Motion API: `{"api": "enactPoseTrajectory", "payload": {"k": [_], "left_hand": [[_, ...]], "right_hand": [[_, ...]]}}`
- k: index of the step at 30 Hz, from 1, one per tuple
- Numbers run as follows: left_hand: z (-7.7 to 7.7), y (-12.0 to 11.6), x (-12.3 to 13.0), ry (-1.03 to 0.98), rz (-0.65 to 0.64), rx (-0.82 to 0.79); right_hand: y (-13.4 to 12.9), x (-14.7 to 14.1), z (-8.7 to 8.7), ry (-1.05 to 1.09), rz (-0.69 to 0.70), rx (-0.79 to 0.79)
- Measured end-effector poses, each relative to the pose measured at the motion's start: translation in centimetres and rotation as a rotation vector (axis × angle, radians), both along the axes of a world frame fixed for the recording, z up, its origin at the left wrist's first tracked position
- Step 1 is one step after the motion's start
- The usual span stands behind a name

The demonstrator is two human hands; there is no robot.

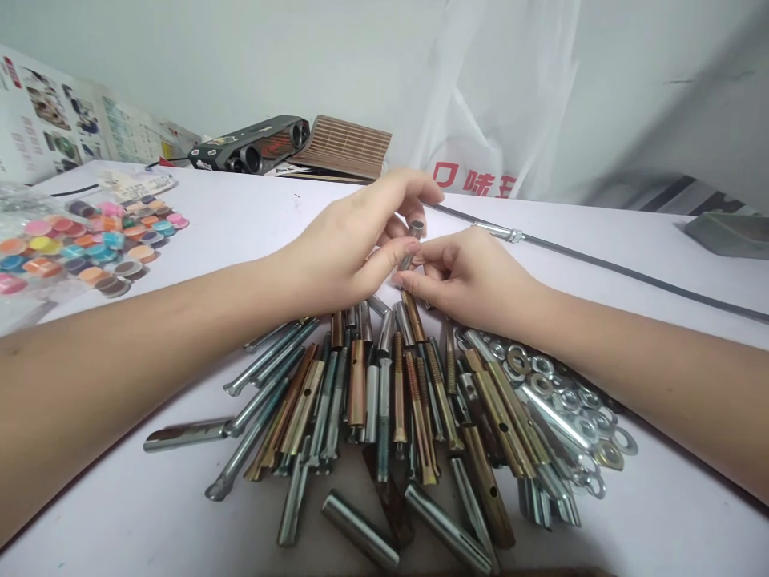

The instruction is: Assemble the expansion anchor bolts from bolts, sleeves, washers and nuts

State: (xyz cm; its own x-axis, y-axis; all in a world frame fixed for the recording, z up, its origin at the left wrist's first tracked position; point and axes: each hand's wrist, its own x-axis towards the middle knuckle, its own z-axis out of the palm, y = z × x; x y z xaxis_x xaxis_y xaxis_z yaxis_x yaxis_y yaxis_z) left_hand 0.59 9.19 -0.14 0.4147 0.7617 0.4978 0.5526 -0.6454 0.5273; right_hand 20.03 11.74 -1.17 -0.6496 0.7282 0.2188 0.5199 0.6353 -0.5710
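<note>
Between my two hands a small silvery metal sleeve [415,230] stands tilted, its open end upward. My left hand [366,228] is closed on it, thumb in front and fingers behind. The thumb and fingers of my right hand [474,272] pinch around its lower part, which is mostly hidden. Below the hands lies a heap of flared-end bolts [399,389] and metal sleeves [356,385], silver and brass-coloured. To the right, under my right forearm, washers and nuts [585,425] are piled.
Colourful round caps [78,244] lie on plastic at the left. A black speaker-like box [252,146] and a slatted brown mat [348,146] stand at the back. A long thin dark rod [630,274] with a metal fitting crosses the right side of the white table [240,216]. A grey-green object [730,235] sits far right.
</note>
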Motion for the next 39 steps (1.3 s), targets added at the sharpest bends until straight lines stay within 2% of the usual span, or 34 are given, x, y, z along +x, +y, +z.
{"api": "enactPoseTrajectory", "payload": {"k": [4, 8, 13, 15, 17, 19, 21, 23, 26, 28, 36, 39], "left_hand": [[-0.6, 0.1, -0.2, -0.027, -0.016, -0.081], [-0.5, -0.1, -0.3, -0.025, 0.012, -0.176], [-0.2, -0.1, -0.4, 0.108, 0.046, -0.159], [-0.1, -0.1, -0.4, 0.155, 0.081, -0.166], [0.0, -0.1, -0.5, 0.158, 0.112, -0.185], [0.0, -0.1, -0.5, 0.150, 0.118, -0.185], [0.0, -0.1, -0.5, 0.145, 0.110, -0.169], [-0.2, -0.1, -0.4, 0.127, 0.108, -0.158], [-0.3, 0.0, -0.2, 0.070, 0.118, -0.207], [-0.3, 0.1, -0.2, 0.042, 0.121, -0.258], [-0.1, 0.4, -0.3, 0.101, 0.106, -0.334], [0.0, 0.5, -0.2, 0.116, 0.104, -0.348]], "right_hand": [[0.0, 0.2, 0.2, -0.058, -0.004, -0.032], [0.1, 0.2, 0.4, -0.101, -0.010, -0.046], [-0.2, 0.3, 0.3, -0.066, -0.050, -0.051], [-0.3, 0.4, 0.4, -0.024, -0.056, -0.108], [0.0, 0.7, 0.9, 0.017, -0.057, -0.197], [0.4, 1.2, 1.8, 0.034, -0.053, -0.211], [1.1, 2.1, 3.2, -0.043, -0.030, -0.147], [1.6, 3.1, 4.7, -0.243, 0.032, -0.133], [1.9, 4.6, 6.2, -0.559, 0.182, -0.279], [1.8, 5.0, 6.5, -0.665, 0.239, -0.349], [2.0, 4.6, 6.2, -0.666, 0.289, -0.339], [2.5, 4.7, 6.2, -0.653, 0.212, -0.265]]}}
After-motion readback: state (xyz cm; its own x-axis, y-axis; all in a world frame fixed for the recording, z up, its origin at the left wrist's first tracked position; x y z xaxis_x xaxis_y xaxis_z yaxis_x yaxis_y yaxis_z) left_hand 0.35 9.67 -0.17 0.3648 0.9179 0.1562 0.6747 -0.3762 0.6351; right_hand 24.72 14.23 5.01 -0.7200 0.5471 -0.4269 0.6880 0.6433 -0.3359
